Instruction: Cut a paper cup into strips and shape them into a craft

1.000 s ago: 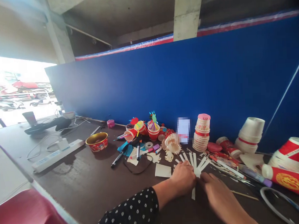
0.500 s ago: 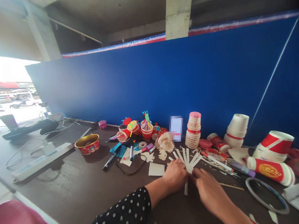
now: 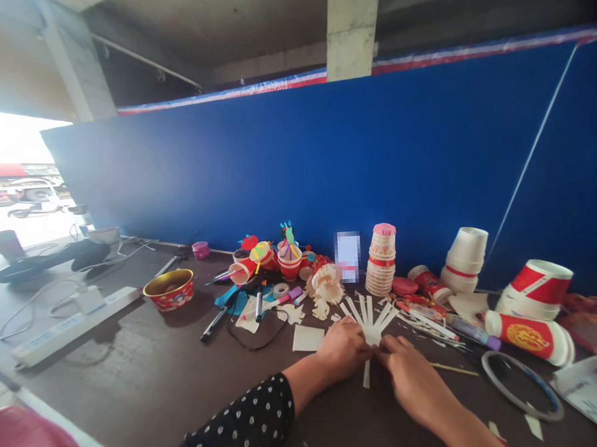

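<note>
A white paper cup cut into strips lies on the dark table, its strips fanned out away from me and one pointing back toward me. My left hand closes on its left side with bent fingers. My right hand pinches the right side near the centre, fingertips close to those of the left. The fingers hide part of the paper. Just left of my left hand is a square white card. White paper scraps are scattered past my right hand, beside a thin wooden stick.
Stacked paper cups stand at the back, with white cups and red-and-white cups further right. Markers, decorated cups and a red-gold bowl are to the left. A power strip and a tape ring flank the work area.
The whole view has shifted slightly, so things sit a little further left. Both hands stay on the cut paper cup, with only small finger movement.
</note>
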A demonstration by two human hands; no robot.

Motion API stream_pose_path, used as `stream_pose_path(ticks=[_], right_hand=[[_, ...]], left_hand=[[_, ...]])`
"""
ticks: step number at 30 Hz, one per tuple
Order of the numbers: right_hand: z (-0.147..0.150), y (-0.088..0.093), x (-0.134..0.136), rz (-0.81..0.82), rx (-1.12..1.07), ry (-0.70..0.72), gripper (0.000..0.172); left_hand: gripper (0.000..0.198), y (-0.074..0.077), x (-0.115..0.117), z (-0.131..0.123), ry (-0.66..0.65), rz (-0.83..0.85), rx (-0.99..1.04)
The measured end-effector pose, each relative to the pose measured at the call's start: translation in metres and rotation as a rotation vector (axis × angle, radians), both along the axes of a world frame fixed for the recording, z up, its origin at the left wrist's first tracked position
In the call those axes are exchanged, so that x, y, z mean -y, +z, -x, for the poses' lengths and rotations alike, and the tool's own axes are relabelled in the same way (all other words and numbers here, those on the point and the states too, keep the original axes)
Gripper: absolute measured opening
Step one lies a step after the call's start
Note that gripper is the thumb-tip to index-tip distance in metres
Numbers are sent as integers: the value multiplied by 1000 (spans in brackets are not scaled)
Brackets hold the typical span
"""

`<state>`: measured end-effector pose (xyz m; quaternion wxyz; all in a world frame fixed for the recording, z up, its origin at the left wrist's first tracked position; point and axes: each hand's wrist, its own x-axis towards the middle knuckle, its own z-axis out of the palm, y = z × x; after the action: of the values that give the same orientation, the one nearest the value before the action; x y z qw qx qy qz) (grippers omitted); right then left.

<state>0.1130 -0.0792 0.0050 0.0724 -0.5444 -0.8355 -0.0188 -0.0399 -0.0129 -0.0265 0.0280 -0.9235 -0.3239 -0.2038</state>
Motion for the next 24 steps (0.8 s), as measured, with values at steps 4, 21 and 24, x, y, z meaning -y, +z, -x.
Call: stream_pose_path(ticks=[4,21,24], right_hand=[[1,2,1,-2,4,-7,43],[2,7,2,-12,-26,0,41],[1,6,1,5,-36,4,42]], left_hand=[[19,2,1,-1,13,41,20],[14,4,7,-4,141,83,75],[14,2,7,-5,90,84,139]])
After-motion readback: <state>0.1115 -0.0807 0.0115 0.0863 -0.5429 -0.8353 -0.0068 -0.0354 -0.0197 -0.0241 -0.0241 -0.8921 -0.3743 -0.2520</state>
